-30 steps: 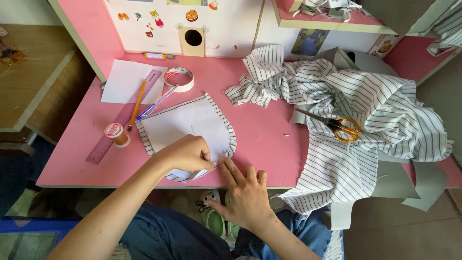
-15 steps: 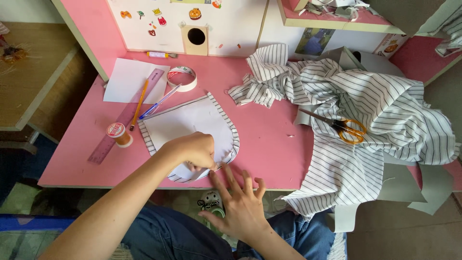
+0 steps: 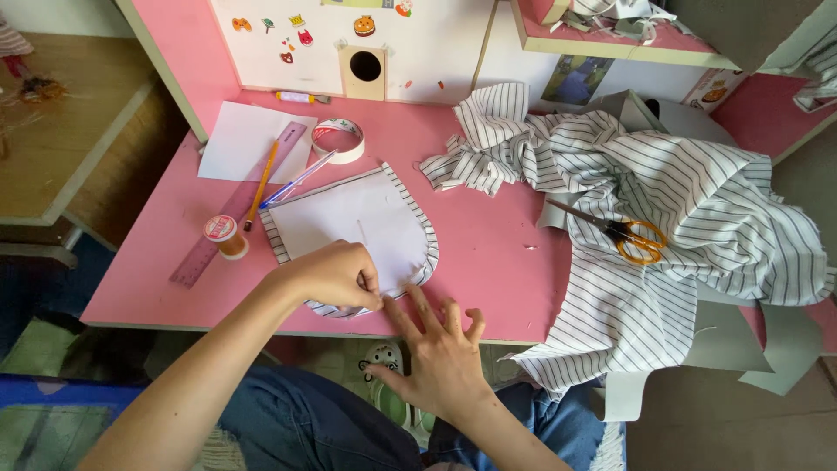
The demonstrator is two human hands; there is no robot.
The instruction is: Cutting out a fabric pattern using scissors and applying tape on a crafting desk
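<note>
- While the view has drifted slightly since the earlier frames, both hands sit much as before at the front edge of the pink desk [image 3: 488, 262].
- Left hand [image 3: 336, 275]: curled shut, fingertips pinching the lower hem of the pocket piece [image 3: 357, 231], as half a second ago.
- Right hand [image 3: 440, 353]: released, fingers spread flat; index and middle fingertips touch the pocket piece's rounded lower edge just beside the left hand's pinch. Palm hangs off the desk's front edge; earlier it lay a little nearer the fabric.
- Pocket piece: white paper pattern on striped cloth, flat near the front edge, left of centre, unmoved.
- Orange thread spool [image 3: 225, 235] and purple ruler [image 3: 235, 208] lie beside its left side; tape roll [image 3: 338, 139] behind it.
- Striped fabric heap [image 3: 663, 209] fills the right side, orange-handled scissors [image 3: 632, 237] on top.
</note>
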